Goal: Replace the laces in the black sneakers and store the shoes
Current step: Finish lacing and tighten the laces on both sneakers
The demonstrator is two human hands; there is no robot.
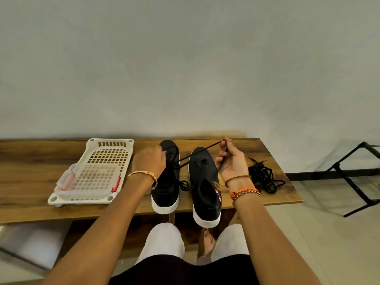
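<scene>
Head view, both sneakers (186, 177) toes toward wall, left hand (148, 161) gripping left shoe, right hand (230, 159) pinching taut lace (197, 154).

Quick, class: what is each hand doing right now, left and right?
Left hand: rests on the left sneaker, fingers curled at its eyelets.
Right hand: closed, pinching the black lace pulled taut from that sneaker.

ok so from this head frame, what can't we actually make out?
- Left sneaker, head view: the left hand covers part of the eyelets, so how far it's laced is hidden.
- Lace end: buried in the right hand fingers.
- Loose lace pile: tangled; count unclear.
- Right sneaker side logo: too small and partly hidden behind the right wrist.
- Under the table: blurred.
</scene>
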